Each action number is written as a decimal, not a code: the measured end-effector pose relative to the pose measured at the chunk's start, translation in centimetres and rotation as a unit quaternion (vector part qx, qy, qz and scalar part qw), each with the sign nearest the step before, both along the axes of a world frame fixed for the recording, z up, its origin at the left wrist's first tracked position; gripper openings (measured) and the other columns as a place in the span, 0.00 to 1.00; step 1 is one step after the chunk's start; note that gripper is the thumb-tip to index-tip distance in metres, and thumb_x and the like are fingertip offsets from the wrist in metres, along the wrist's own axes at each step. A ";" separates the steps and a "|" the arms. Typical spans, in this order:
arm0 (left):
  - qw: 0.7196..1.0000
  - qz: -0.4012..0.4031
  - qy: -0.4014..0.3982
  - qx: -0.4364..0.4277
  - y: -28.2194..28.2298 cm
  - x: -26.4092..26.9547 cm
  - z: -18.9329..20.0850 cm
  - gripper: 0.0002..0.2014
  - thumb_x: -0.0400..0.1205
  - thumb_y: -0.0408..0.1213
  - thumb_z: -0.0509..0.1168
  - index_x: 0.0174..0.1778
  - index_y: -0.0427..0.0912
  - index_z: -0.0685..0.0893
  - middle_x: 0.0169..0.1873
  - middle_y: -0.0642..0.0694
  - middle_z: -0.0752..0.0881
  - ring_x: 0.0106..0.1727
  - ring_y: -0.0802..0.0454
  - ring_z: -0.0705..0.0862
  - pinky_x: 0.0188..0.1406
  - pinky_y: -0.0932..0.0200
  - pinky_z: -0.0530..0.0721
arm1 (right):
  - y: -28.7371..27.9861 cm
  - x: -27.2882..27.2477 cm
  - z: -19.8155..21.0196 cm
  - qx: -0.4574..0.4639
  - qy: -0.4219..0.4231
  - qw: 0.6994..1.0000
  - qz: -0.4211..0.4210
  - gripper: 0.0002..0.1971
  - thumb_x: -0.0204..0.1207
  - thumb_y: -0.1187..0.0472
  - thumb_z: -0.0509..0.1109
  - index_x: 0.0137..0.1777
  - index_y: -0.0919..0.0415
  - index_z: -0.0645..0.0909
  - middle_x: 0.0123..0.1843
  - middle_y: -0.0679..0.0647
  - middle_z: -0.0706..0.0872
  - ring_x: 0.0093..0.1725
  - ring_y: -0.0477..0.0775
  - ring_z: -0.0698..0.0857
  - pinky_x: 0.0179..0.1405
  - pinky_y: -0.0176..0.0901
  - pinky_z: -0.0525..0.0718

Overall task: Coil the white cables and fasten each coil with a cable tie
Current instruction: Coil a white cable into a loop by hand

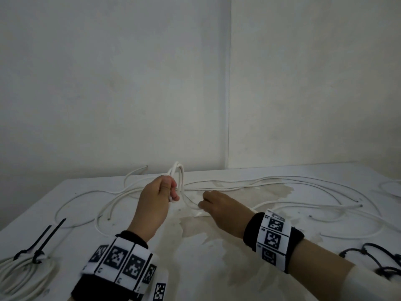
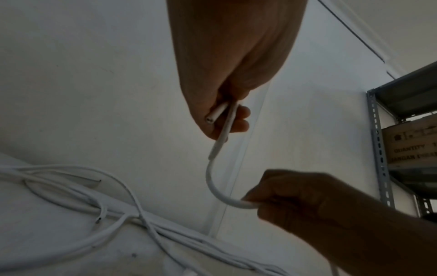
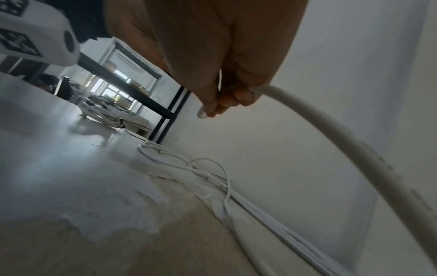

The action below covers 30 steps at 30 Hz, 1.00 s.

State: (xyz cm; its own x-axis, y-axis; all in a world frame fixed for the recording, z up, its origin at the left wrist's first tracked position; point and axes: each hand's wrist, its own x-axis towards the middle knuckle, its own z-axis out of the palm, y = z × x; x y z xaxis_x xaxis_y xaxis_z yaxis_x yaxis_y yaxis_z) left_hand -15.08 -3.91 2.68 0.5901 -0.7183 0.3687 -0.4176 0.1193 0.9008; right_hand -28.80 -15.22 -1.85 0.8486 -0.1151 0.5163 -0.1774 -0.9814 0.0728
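Note:
My left hand (image 1: 165, 190) grips a small coil of white cable (image 1: 179, 173) that stands up above its fingers over the middle of the table. In the left wrist view the cable's cut end (image 2: 214, 115) pokes out below the left hand (image 2: 227, 112), and a strand curves down to my right hand (image 2: 279, 198). The right hand (image 1: 208, 203) pinches that same strand (image 1: 188, 203) low near the tabletop. In the right wrist view the cable (image 3: 331, 140) runs out of the right hand (image 3: 227, 100) toward the camera.
Several loose white cables (image 1: 282, 183) sprawl across the worn white table (image 1: 195, 268). A finished coil with black ties (image 1: 28, 263) lies at the front left, spare black ties (image 1: 379, 257) at the front right. Walls stand close behind; a metal shelf (image 2: 378, 149) is to the right.

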 end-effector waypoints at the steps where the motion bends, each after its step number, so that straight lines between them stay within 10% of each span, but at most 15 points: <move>1: 1.000 -0.001 -0.012 0.012 -0.2 -0.1 -0.2 0.18 0.87 0.35 0.49 0.33 0.43 0.77 0.25 0.49 0.78 0.34 0.48 0.81 0.48 0.49 0.81 | 0.4 0.1 0.5 -0.029 -0.010 0.999 0.011 0.10 0.62 0.75 0.63 0.33 0.62 0.82 0.32 0.55 0.80 0.27 0.52 0.78 0.22 0.36 0.76; 4: 0.999 -0.011 -0.021 0.042 -0.5 -0.7 -0.6 0.18 0.87 0.36 0.50 0.33 0.44 0.78 0.25 0.49 0.80 0.37 0.46 0.84 0.53 0.45 0.82 | 1.1 0.4 1.7 -0.065 -0.040 0.996 0.048 0.16 0.68 0.72 0.53 0.34 0.62 0.84 0.30 0.55 0.79 0.26 0.52 0.75 0.23 0.38 0.71; 12: 0.982 -0.073 -0.082 0.155 -0.4 -2.0 -1.6 0.17 0.86 0.35 0.52 0.32 0.45 0.78 0.30 0.48 0.84 0.34 0.54 0.81 0.43 0.53 0.80 | 1.5 0.8 2.3 0.019 -0.114 0.987 0.114 0.08 0.70 0.64 0.65 0.42 0.59 0.66 0.31 0.58 0.79 0.33 0.51 0.68 0.32 0.42 0.64; 17: 0.976 -0.136 0.055 0.163 0.1 -2.5 -1.8 0.19 0.87 0.42 0.50 0.38 0.40 0.82 0.25 0.49 0.84 0.25 0.60 0.82 0.29 0.71 0.80 | 0.7 0.1 3.3 0.134 -0.138 0.978 0.079 0.11 0.70 0.58 0.63 0.35 0.66 0.73 0.31 0.62 0.79 0.31 0.51 0.71 0.30 0.42 0.66; 30: 0.948 -0.194 0.216 0.131 0.7 -2.7 -0.1 0.20 0.87 0.39 0.49 0.36 0.34 0.79 0.16 0.50 0.70 0.18 0.57 0.66 0.31 0.57 0.71 | -0.2 -0.4 4.0 0.367 -0.088 0.925 0.028 0.08 0.79 0.64 0.66 0.49 0.65 0.86 0.42 0.56 0.89 0.42 0.51 0.84 0.46 0.40 0.80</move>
State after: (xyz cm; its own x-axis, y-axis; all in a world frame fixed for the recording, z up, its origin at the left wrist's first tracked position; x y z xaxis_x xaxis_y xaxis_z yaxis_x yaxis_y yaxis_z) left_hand -17.74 -3.20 2.57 0.3187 -0.9453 -0.0692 0.0266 -0.0641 0.9976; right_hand -29.24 -15.42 2.16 0.7740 -0.4482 0.4472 -0.0702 -0.7627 -0.6430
